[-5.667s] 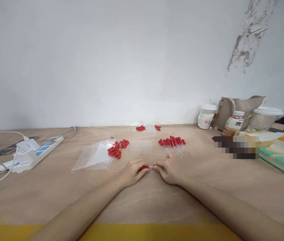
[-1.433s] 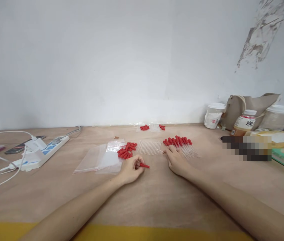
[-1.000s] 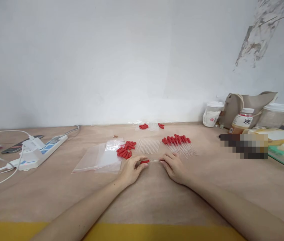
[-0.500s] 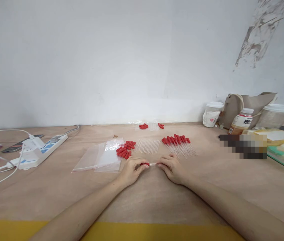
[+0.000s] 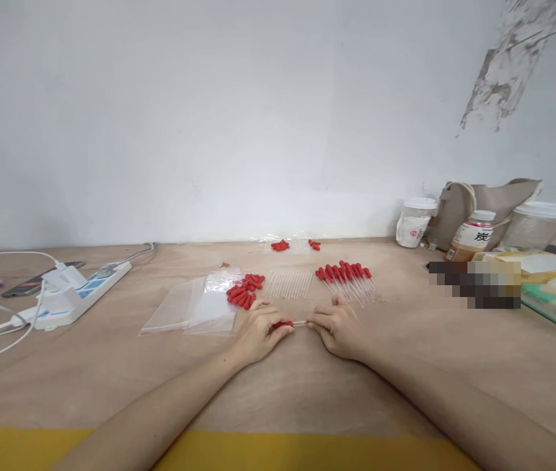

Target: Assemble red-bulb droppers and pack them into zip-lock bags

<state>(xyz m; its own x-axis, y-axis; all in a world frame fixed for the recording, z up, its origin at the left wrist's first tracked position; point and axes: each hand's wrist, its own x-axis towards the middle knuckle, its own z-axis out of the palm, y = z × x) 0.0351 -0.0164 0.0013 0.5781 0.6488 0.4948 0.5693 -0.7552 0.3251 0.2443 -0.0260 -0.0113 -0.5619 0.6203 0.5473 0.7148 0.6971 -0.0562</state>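
Observation:
My left hand [image 5: 257, 333] pinches a small red rubber bulb [image 5: 282, 324] low over the wooden table [image 5: 278, 392]. My right hand [image 5: 339, 330] pinches a thin clear glass tube [image 5: 300, 323] whose end meets the bulb. Just beyond my left hand lies a pile of loose red bulbs [image 5: 245, 290]. A row of bare glass tubes [image 5: 288, 284] lies in the middle. A fan of finished droppers with red bulbs [image 5: 349, 280] lies beyond my right hand.
Clear zip bags [image 5: 190, 311] lie left of the bulbs. A white power strip [image 5: 74, 294] with cables and a phone sits far left. More bulbs in plastic [image 5: 292, 246] lie by the wall. Cups, a bottle [image 5: 471, 237], a bag and books crowd the right.
My right hand picked a glass tube from near the droppers and brought it to the bulb in my left hand; both hands now press the two together at the centre.

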